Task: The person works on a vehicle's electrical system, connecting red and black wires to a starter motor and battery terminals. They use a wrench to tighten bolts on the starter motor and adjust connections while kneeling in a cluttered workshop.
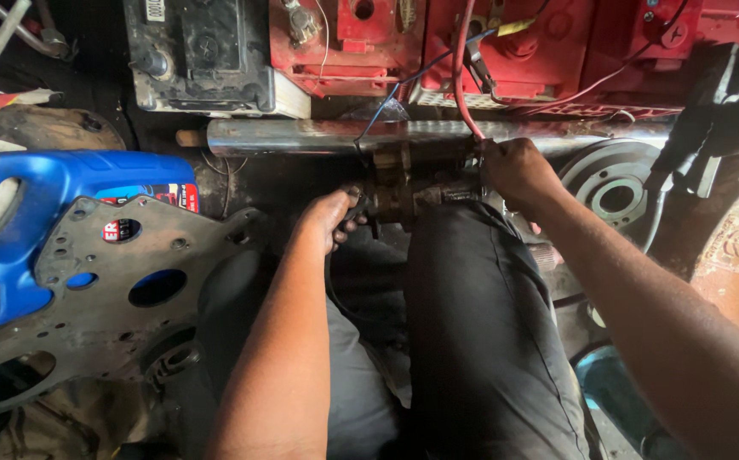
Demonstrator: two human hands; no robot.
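Now | left hand (pixel 329 219) fingers curled around a dark tool | right hand (pixel 514 170) fingers wrapped tight on the rusty metal part (pixel 403 189) | risk: part may slip off knee; red wire (pixel 461 77) could snag

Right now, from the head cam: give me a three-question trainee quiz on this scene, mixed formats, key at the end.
1. True or false: the left hand and right hand are both on the rusty metal part in front of the person's knees.
2. Multiple choice: what lies directly beyond that part? A) shiny steel pipe B) wooden plank C) coiled hose
3. Fill in: the flat grey plate with holes leans over a ____ jug.

Key: 1 true; 2 A; 3 blue
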